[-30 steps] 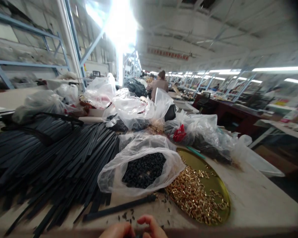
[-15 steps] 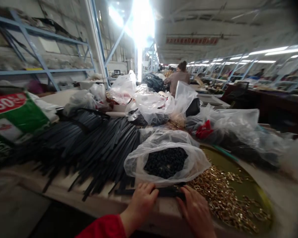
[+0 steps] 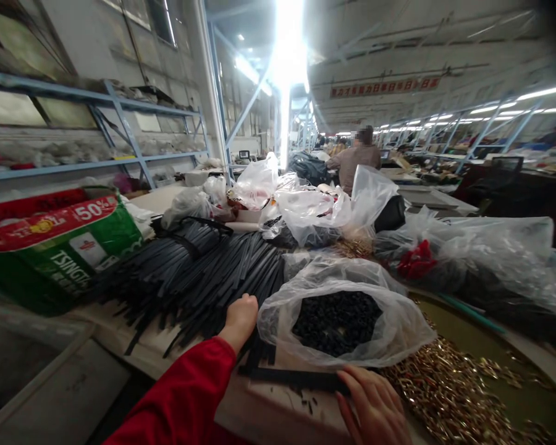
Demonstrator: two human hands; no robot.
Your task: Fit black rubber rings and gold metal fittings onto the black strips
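My left hand (image 3: pixel 241 316) is at the right side of a fanned pile of black strips (image 3: pixel 227 266), its fingers curled closed; what is in them is hidden. My right hand (image 3: pixel 375 405) has its fingers over the right end of a flat black strip (image 3: pixel 299 379) lying along the front of the table, thumb on the near side. Just behind that strip stands an open clear plastic bag (image 3: pixel 278 315) with many small black pieces (image 3: pixel 336 321) in it. Small black scraps (image 3: pixel 309 405) lie in front of the strip.
To the right, a round golden tray (image 3: pixel 532 358) holds a heap of gold-coloured metal links (image 3: pixel 458 383). A green and red carton (image 3: pixel 60 259) stands at the left. Plastic bags (image 3: pixel 306 210) crowd the back. A person (image 3: pixel 361 161) is farther off.
My left hand has left the flat black strip and moved left and away from me to the strip pile. My right hand stays at the strip's right end. The view has turned left.
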